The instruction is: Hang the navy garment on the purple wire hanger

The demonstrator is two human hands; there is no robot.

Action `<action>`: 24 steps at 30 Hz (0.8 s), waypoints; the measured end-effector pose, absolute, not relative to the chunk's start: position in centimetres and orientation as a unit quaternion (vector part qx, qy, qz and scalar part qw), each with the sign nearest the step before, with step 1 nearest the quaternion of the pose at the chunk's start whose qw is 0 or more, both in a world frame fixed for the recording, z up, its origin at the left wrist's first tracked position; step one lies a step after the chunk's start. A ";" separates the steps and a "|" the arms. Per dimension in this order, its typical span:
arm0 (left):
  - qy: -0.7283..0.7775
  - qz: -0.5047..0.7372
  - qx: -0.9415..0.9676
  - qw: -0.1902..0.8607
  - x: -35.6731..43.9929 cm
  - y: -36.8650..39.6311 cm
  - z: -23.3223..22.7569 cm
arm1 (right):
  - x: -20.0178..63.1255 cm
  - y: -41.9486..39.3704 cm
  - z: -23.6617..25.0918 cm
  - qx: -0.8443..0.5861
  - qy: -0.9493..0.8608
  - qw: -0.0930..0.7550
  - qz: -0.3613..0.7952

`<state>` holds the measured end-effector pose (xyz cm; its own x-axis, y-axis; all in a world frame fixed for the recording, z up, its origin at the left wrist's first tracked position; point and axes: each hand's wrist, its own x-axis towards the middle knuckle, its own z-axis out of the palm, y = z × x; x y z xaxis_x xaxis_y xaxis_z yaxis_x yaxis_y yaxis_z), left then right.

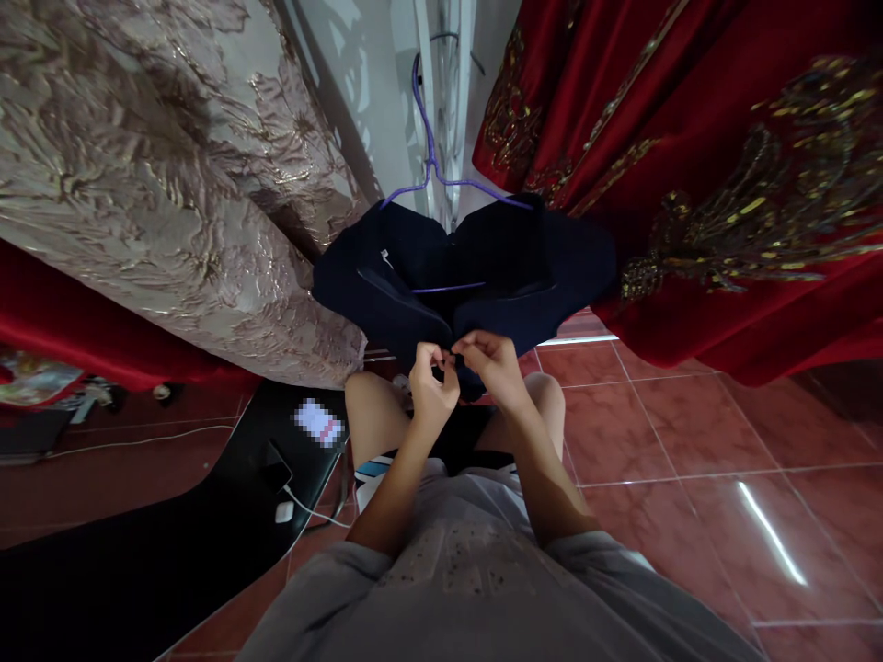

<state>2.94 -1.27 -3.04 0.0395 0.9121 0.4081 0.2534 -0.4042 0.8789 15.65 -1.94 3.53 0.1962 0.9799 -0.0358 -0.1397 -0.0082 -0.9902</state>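
A dark navy garment point(400, 308) with an open neck hangs in front of me on a purple wire hanger point(431, 170). At its front, where the two edges meet, both hands are close together. My left hand point(434, 382) has its thumb and fingers bent in a pinch on the garment's edge. My right hand point(493, 363) pinches the other front edge, its fingertips almost touching the left ones. Whatever small part lies between the fingertips is hidden. A small white label shows inside the neck on the left.
Pale embossed fabric point(207, 184) hangs at left, and red cloth with gold embroidery point(690, 202) hangs at right. Beside my left leg, a black bench point(172, 524) bears a phone point(276, 467) on a white cable and a small white case point(284, 512). Red tiles point(662, 432) cover the floor.
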 end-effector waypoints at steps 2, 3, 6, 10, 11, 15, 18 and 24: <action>0.436 0.511 0.677 0.302 3.6 -0.4 -3.8 | 15.6 -0.9 6.4 -0.506 -0.402 0.630 0.430; 0.427 0.499 0.692 0.299 3.8 0.1 -4.2 | 15.5 -0.4 7.9 -0.497 -0.404 0.658 0.397; 0.405 0.467 0.725 0.305 4.2 2.0 -4.8 | 15.1 0.4 11.6 -0.479 -0.426 0.696 0.324; 0.383 0.410 0.755 0.340 3.3 3.7 -3.1 | 14.7 0.4 12.1 -0.468 -0.448 0.688 0.327; 0.376 0.411 0.753 0.351 2.9 3.9 -2.0 | 14.8 0.4 11.8 -0.464 -0.451 0.683 0.338; 0.311 0.540 0.704 0.341 1.9 4.4 4.5 | 15.3 0.7 11.5 -0.442 -0.478 0.671 0.355; 0.282 0.574 0.736 0.222 2.3 5.1 9.1 | 15.2 1.2 12.3 -0.425 -0.506 0.682 0.315; 0.262 0.543 0.794 0.082 2.3 5.8 12.8 | 15.1 2.8 8.6 -0.526 -0.473 0.670 0.225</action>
